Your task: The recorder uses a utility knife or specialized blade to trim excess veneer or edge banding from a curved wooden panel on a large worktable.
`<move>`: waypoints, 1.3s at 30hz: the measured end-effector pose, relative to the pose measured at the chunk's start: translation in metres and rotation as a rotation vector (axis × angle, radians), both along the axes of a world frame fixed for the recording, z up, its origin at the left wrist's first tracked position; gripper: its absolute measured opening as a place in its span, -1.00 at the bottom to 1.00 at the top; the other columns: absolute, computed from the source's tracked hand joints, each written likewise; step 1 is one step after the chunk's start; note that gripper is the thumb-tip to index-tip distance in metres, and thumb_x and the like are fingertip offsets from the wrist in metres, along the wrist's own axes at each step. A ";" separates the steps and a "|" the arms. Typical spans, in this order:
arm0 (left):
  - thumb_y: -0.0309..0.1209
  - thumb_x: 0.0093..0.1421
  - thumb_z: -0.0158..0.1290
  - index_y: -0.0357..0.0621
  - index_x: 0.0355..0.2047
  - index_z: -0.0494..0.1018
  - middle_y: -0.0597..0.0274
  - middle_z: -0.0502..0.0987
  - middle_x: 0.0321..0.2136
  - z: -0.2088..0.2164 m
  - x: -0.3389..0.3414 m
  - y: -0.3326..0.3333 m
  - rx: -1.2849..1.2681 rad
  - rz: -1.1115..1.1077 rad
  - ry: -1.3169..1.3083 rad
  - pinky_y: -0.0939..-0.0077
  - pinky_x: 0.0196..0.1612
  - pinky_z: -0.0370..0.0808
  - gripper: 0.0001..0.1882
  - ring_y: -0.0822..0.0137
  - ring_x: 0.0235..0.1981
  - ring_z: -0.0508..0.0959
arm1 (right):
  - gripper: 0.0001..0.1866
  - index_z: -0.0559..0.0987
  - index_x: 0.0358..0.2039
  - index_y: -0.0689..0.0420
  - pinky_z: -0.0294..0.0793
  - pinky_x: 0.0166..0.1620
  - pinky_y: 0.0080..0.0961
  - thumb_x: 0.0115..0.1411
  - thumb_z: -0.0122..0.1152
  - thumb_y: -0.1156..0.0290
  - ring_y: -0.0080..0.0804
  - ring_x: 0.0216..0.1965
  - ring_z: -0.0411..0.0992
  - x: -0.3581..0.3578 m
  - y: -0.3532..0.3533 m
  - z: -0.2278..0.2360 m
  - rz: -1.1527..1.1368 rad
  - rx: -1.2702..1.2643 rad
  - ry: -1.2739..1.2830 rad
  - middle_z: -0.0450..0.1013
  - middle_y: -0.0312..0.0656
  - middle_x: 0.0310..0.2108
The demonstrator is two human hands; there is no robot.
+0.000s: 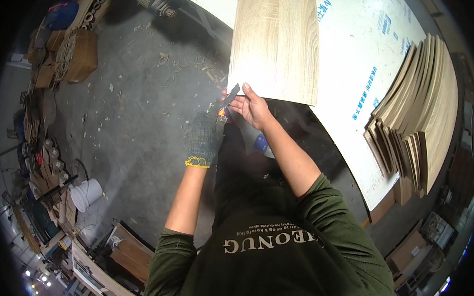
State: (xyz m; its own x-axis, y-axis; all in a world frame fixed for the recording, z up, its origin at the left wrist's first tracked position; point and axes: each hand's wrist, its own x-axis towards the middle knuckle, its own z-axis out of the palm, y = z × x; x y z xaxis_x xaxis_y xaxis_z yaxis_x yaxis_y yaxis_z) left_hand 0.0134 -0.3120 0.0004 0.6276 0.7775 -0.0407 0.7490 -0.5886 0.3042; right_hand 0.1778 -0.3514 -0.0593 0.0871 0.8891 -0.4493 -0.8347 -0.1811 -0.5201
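Note:
A flat wood-grain board [277, 45] lies on the white worktable, its near end jutting past the table's left edge. My right hand [255, 111] is bare and closed on the board's near left corner, thumb on top. Just left of it, my left hand [202, 133] wears a dark knitted glove with a yellow cuff. It is closed around a tool with a dark flat blade [231, 95] and a small orange-yellow part. The blade slants up beside the board's corner; whether it touches the edge I cannot tell. The glove hides most of the tool's handle.
Similar boards stand in a leaning stack [431, 113] on the right of the white worktable [345, 80]. Shavings and scraps litter the grey floor [134, 94]. At left are a white bucket [86, 195], a brown carton [82, 54] and piled offcuts. A ribbed metal motor-like part [155, 4] is at the top.

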 end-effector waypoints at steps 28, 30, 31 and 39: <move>-0.23 0.26 -0.03 -0.06 0.05 0.42 -0.07 0.53 -0.30 0.009 0.011 0.013 -0.059 -0.031 -0.012 0.08 -0.26 0.46 -0.61 -0.06 -0.28 0.54 | -0.40 0.27 0.15 0.26 0.36 0.16 -0.29 0.39 -0.23 -0.04 -0.17 0.04 0.42 0.001 0.000 -0.001 -0.028 -0.053 -0.019 0.37 0.13 0.06; -0.23 0.26 -0.03 -0.06 0.06 0.41 -0.07 0.53 -0.30 0.010 0.012 0.012 -0.129 -0.005 0.041 0.08 -0.25 0.46 -0.61 -0.06 -0.28 0.53 | -0.39 0.27 0.14 0.27 0.38 0.15 -0.29 0.39 -0.20 -0.04 -0.15 0.04 0.42 0.002 -0.001 -0.002 -0.033 -0.001 -0.015 0.37 0.15 0.05; -0.23 0.26 -0.03 -0.06 0.07 0.40 -0.07 0.53 -0.29 0.012 0.012 0.013 -0.121 -0.034 -0.071 0.09 -0.25 0.46 -0.60 -0.05 -0.27 0.54 | -0.39 0.27 0.14 0.28 0.38 0.14 -0.28 0.38 -0.19 -0.04 -0.14 0.04 0.42 0.002 -0.001 -0.001 -0.034 0.004 -0.023 0.37 0.17 0.04; -0.20 0.27 -0.05 -0.07 0.07 0.41 -0.07 0.54 -0.28 0.014 0.016 0.016 -0.046 -0.062 -0.035 0.11 -0.22 0.48 -0.59 -0.04 -0.25 0.54 | -0.35 0.26 0.15 0.32 0.35 0.17 -0.26 0.39 -0.23 -0.06 -0.11 0.06 0.40 0.000 0.000 0.000 -0.038 -0.116 -0.027 0.37 0.19 0.03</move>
